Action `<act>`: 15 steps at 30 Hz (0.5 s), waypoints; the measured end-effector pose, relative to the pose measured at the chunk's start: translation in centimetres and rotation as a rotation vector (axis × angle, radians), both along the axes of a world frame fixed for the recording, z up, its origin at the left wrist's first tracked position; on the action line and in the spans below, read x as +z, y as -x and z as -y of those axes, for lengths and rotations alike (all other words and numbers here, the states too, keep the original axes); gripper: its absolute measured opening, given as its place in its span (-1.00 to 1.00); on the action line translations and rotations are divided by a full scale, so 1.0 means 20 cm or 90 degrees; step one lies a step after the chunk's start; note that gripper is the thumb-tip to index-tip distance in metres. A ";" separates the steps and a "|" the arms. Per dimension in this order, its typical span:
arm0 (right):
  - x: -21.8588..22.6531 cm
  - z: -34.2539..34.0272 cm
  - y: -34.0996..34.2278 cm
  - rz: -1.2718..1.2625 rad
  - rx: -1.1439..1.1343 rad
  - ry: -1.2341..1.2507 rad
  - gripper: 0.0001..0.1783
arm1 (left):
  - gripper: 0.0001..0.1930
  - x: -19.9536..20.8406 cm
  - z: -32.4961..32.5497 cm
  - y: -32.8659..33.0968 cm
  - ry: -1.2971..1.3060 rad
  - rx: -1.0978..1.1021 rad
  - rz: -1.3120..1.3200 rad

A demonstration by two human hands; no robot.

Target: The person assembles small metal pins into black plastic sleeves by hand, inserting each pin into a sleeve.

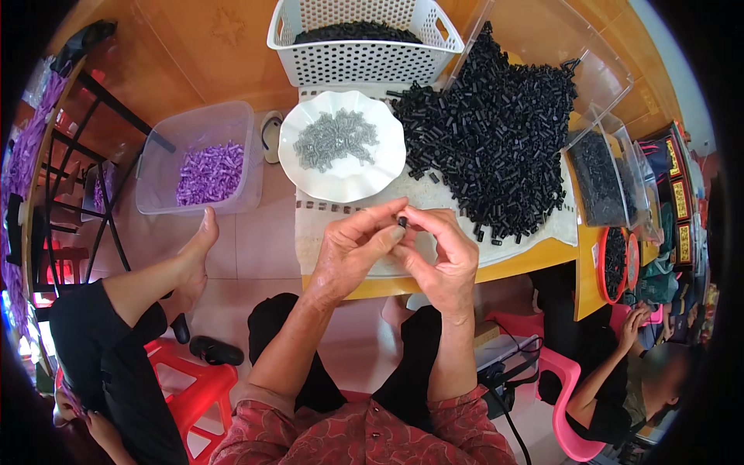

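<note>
Over the near edge of the surface (504,268), a small black piece (402,222) sits pinched in the fingers of the left hand (360,242), those of the right hand (443,263) curled close, their grip unclear, its long axis pointing roughly forward, with a white plate (341,184) beyond.

Yellow table (511,269) | pale cloth (316,236) (patterned border) | white plate (341,184), black pieces (504,139) atop

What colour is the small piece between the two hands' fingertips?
The small piece is black, best seen in the head view.
</note>
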State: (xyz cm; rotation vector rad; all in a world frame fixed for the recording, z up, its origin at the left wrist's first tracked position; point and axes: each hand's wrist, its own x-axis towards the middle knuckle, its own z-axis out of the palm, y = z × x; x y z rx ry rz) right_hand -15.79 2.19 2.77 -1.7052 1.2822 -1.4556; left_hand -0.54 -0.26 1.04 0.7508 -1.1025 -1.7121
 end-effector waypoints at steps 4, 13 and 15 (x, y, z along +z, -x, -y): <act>0.03 0.01 0.01 -0.034 -0.029 0.006 -0.50 | -0.68 0.01 0.02 0.00 -0.069 0.086 -0.002; -0.11 0.03 0.14 0.025 -0.277 0.009 -0.65 | -0.70 0.21 0.32 0.07 -0.124 0.209 -0.023; -0.13 0.03 0.17 0.041 -0.300 0.004 -0.68 | -0.73 0.30 0.53 0.10 -0.072 0.224 0.012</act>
